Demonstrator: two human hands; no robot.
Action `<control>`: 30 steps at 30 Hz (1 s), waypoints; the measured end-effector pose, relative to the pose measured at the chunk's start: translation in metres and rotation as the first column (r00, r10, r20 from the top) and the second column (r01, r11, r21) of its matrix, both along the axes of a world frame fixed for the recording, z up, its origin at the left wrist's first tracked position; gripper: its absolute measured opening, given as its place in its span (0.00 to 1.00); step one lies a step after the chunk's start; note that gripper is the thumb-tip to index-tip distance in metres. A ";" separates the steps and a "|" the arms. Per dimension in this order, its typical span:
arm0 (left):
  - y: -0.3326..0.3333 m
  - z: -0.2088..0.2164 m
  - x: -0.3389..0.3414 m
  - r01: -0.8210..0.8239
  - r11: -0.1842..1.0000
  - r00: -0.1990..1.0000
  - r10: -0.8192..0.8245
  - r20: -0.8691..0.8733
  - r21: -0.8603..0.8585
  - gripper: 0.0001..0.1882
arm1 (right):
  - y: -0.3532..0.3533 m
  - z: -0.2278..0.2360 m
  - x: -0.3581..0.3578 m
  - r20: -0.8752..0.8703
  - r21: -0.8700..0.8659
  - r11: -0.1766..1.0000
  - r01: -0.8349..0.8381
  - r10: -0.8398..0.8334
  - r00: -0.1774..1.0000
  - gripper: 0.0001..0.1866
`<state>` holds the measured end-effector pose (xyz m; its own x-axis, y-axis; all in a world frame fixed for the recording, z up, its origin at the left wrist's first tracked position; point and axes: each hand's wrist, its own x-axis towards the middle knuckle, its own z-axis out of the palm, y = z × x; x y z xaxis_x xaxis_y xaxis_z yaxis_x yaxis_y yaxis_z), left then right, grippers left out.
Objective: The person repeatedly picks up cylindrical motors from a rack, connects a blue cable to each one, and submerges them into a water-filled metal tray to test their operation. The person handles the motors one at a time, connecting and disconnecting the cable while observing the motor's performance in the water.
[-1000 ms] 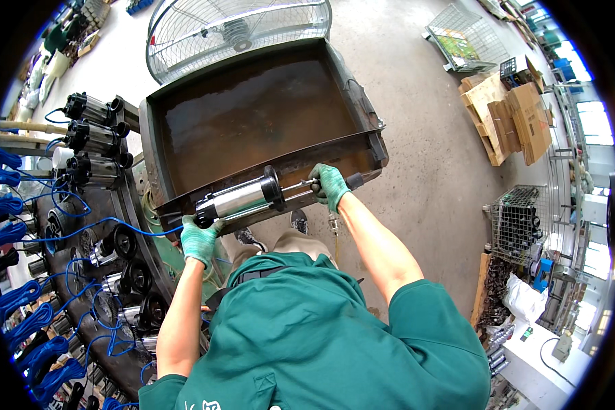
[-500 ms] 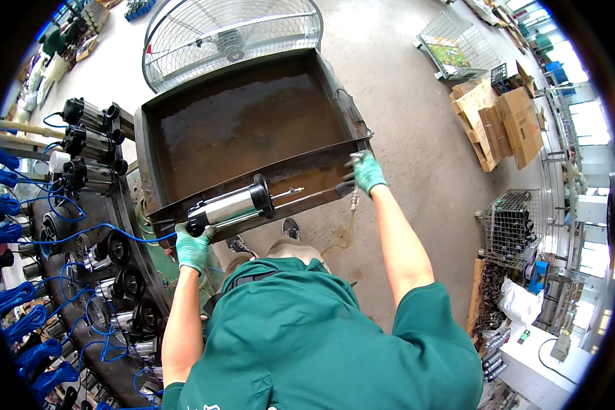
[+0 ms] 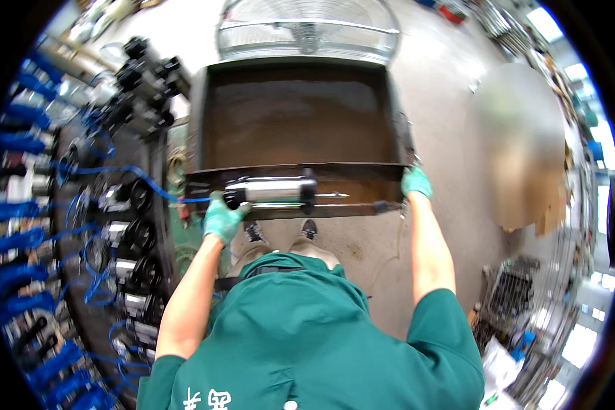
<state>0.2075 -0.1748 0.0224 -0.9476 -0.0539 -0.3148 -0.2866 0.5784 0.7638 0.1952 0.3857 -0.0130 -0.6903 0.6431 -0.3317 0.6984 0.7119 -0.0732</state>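
My left hand, in a green glove, is wrapped around the black end cap of a silver pneumatic cylinder, fingers closed on it. The cylinder lies crosswise along the near rim of a big rusty metal tray, its thin rod pointing toward three o'clock. My right hand, gloved the same, sits at the tray's near corner at about three o'clock from the cylinder, well apart from it, fingers curled over the rim there. A blue air hose runs from the cylinder's left end out toward nine o'clock, to a rack of black cylinders. A round wire fan guard lies at twelve o'clock beyond the tray.
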 end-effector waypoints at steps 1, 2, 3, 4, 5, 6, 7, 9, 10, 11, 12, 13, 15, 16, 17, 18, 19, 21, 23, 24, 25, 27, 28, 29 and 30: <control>0.003 0.013 0.002 -0.007 1.000 1.000 0.007 0.024 -0.020 0.33 | -0.014 0.017 -0.005 0.086 0.029 1.000 0.012 -0.014 0.996 0.27; 0.004 0.019 0.002 -0.006 0.998 1.000 0.008 0.028 -0.061 0.35 | -0.013 0.020 -0.003 0.064 0.057 0.998 -0.026 0.023 0.998 0.27; 0.004 0.023 0.002 0.003 0.995 0.999 0.000 0.033 -0.098 0.37 | -0.014 0.022 -0.003 0.040 0.088 0.995 -0.054 0.051 0.998 0.27; -0.003 0.013 0.004 -0.011 0.992 0.999 0.016 0.040 -0.123 0.38 | -0.028 0.031 -0.009 -0.034 0.095 0.994 -0.046 0.049 0.998 0.26; -0.007 0.003 0.006 -0.017 0.990 0.999 0.024 0.046 -0.143 0.39 | -0.039 0.039 -0.013 -0.109 0.103 0.994 -0.027 0.038 0.993 0.25; 0.000 0.020 0.004 0.003 0.987 0.999 0.003 0.037 -0.158 0.41 | -0.036 0.030 -0.007 -0.254 0.124 0.985 -0.116 0.145 0.956 0.22; -0.001 0.031 0.000 0.050 0.989 0.988 -0.028 0.153 -0.138 0.42 | -0.058 0.040 -0.009 -0.338 0.043 0.981 -0.187 0.190 0.922 0.20; -0.013 0.031 -0.004 0.116 0.991 0.973 -0.098 0.207 -0.074 0.44 | -0.112 0.061 -0.013 -0.503 -0.102 0.937 -0.335 0.241 0.830 0.18; -0.018 0.030 -0.003 0.097 0.976 0.988 -0.071 0.135 -0.193 0.42 | -0.143 0.068 -0.013 -0.605 -0.120 0.900 -0.420 0.270 0.749 0.15; -0.031 0.024 -0.009 0.096 0.987 0.995 -0.091 0.041 -0.130 0.37 | -0.173 0.075 -0.012 -0.660 -0.173 0.862 -0.477 0.258 0.705 0.14; -0.052 0.002 -0.015 0.015 0.984 0.995 -0.033 -0.097 -0.178 0.33 | -0.210 0.089 -0.014 -0.706 -0.174 0.827 -0.534 0.273 0.653 0.13; -0.076 -0.025 -0.021 -0.070 0.974 0.972 0.018 -0.234 -0.215 0.29 | -0.242 0.097 -0.016 -0.699 -0.260 0.797 -0.546 0.235 0.675 0.13; -0.123 -0.051 -0.040 -0.176 0.944 0.952 0.092 -0.291 -0.278 0.24 | -0.284 0.091 -0.019 -0.738 -0.238 0.770 -0.591 0.252 0.626 0.13; -0.136 -0.045 -0.051 -0.163 0.927 0.965 0.079 -0.250 -0.337 0.23 | -0.302 0.091 -0.017 -0.718 -0.220 0.774 -0.594 0.283 0.636 0.13; -0.147 -0.039 -0.063 -0.148 0.907 0.975 0.068 -0.210 -0.394 0.21 | -0.312 0.091 -0.016 -0.697 -0.202 0.777 -0.596 0.313 0.645 0.12; -0.171 -0.054 -0.068 -0.159 0.879 0.978 0.079 -0.191 -0.450 0.19 | -0.319 0.090 -0.019 -0.674 -0.121 0.776 -0.619 0.393 0.625 0.11; -0.187 -0.068 -0.071 -0.162 0.919 0.968 0.077 -0.238 -0.359 0.18 | -0.321 0.087 -0.020 -0.641 -0.038 0.778 -0.628 0.463 0.612 0.11; -0.200 -0.077 -0.081 -0.040 0.935 0.983 -0.027 -0.182 -0.352 0.17 | -0.321 0.083 -0.020 -0.590 0.054 0.773 -0.633 0.536 0.604 0.10; -0.199 -0.073 -0.094 -0.120 0.993 0.986 0.120 0.112 -0.005 0.17 | -0.319 0.081 -0.020 -0.573 0.066 0.770 -0.635 0.550 0.608 0.09; -0.197 -0.069 -0.097 -0.197 0.968 0.950 0.149 0.274 0.156 0.17 | -0.319 0.079 -0.020 -0.581 0.081 0.765 -0.639 0.557 0.594 0.09; -0.197 -0.068 -0.101 -0.192 0.967 0.945 0.135 0.297 0.169 0.17 | -0.319 0.079 -0.020 -0.578 0.076 0.769 -0.635 0.553 0.600 0.09; -0.194 -0.065 -0.106 -0.182 0.963 0.933 0.107 0.343 0.196 0.18 | -0.319 0.079 -0.021 -0.572 0.066 0.777 -0.626 0.544 0.614 0.08; -0.190 -0.059 -0.107 -0.197 0.961 0.922 0.114 0.369 0.194 0.17 | -0.320 0.080 -0.021 -0.573 0.068 0.779 -0.623 0.542 0.615 0.08; -0.189 -0.062 -0.107 -0.174 0.969 0.932 0.105 0.347 0.174 0.17 | -0.321 0.081 -0.021 -0.573 0.069 0.781 -0.620 0.540 0.616 0.08; -0.186 -0.063 -0.107 -0.152 0.977 0.941 0.096 0.323 0.152 0.17 | -0.321 0.081 -0.021 -0.576 0.071 0.784 -0.617 0.537 0.616 0.08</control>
